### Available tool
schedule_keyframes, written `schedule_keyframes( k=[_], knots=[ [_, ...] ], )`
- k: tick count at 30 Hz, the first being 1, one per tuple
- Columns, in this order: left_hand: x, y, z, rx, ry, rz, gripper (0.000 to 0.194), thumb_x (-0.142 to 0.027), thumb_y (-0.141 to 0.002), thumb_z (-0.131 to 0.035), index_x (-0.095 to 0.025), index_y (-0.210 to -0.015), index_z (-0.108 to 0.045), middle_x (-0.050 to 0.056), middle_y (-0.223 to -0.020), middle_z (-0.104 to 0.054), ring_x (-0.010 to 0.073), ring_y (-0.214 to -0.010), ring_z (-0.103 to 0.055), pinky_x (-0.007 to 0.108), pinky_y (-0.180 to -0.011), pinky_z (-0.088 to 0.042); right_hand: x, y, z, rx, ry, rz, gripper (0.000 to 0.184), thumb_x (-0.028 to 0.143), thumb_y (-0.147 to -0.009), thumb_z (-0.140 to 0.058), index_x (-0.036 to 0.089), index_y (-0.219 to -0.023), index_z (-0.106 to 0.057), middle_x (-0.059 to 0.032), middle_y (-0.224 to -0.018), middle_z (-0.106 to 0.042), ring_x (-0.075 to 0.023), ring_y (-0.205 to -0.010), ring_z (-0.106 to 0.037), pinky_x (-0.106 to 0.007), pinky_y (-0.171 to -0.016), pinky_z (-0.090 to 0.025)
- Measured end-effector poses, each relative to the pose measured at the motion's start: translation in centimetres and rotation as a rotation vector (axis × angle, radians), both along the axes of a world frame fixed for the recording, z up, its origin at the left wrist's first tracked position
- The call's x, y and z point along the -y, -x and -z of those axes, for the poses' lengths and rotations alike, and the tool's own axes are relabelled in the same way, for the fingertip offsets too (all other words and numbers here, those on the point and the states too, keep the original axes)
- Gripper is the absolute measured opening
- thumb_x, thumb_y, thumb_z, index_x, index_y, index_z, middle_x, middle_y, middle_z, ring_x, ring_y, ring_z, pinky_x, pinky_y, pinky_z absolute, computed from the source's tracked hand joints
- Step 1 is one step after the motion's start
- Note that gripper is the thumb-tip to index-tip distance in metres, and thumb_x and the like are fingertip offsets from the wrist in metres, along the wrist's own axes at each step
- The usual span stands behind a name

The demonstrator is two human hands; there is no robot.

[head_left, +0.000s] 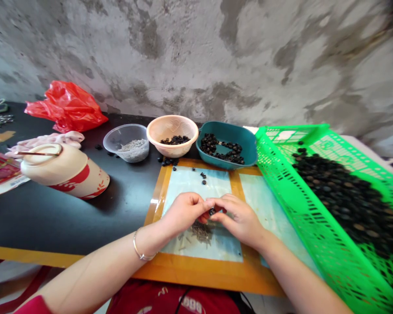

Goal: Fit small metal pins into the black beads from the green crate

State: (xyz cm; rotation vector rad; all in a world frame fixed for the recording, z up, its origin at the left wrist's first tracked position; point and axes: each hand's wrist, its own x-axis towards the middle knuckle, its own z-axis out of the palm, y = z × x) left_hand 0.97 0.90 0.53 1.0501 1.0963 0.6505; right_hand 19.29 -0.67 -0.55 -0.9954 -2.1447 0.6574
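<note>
My left hand (187, 211) and my right hand (239, 217) meet over the light-blue sheet (229, 250). Between the fingertips is a small round black part (212, 211), pinched by my right thumb and fingers. The left fingertips are closed against it too; whether they hold a further tiny piece is hidden. Under my hands lies a loose pile of thin brownish pins (202, 233). A few small black parts (203, 178) rest on the sheet beyond my fingers.
Along the wall stand a clear bowl (111, 141) of grey pins, a pink bowl (183, 149) and a teal basin (212, 159) with black parts. At right is a green crate (281, 209) full of black parts. A cup (65, 170) and red bag (68, 104) are left.
</note>
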Motion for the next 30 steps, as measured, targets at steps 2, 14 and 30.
schedule_keyframes(
  k=[2, 14, 30],
  knots=[
    [0.0, 0.0, 0.1, -0.015, -0.01, 0.002, 0.047, -0.058, -0.062, -0.074, -0.015, -0.054, -0.055, 0.0, -0.048, -0.061, 0.01, -0.046, -0.054, 0.021, -0.051, -0.044, 0.1, 0.1, 0.0, -0.005, 0.037, -0.004, 0.029, 0.041, -0.096, -0.053, 0.018, -0.106, -0.067, -0.005, -0.076, -0.065, -0.0192, -0.073, -0.058, -0.031, -0.068, -0.046],
    [0.2, 0.2, 1.1, -0.08, -0.098, 0.049, 0.047, -0.058, -0.072, -0.066, -0.017, -0.053, -0.055, 0.0, -0.048, -0.059, 0.0116, -0.046, -0.054, 0.022, -0.048, -0.041, 0.6, 0.6, 0.0, -0.123, 0.141, 0.059, 0.02, 0.037, -0.088, -0.066, 0.019, -0.078, -0.065, -0.0019, -0.068, -0.062, -0.0159, -0.064, -0.059, -0.028, -0.061, -0.046],
    [0.5, 0.2, 0.4, 0.204, -0.187, 0.026, 0.067, -0.066, -0.063, -0.072, -0.01, -0.1, -0.066, 0.006, -0.076, -0.067, 0.0174, -0.069, -0.063, 0.029, -0.068, -0.051, 1.0, 0.5, -0.1, -0.289, 0.124, 0.104, 0.008, 0.025, -0.082, -0.07, 0.019, -0.082, -0.064, 0.0016, -0.063, -0.057, -0.0145, -0.059, -0.056, -0.028, -0.059, -0.045]
  ],
)
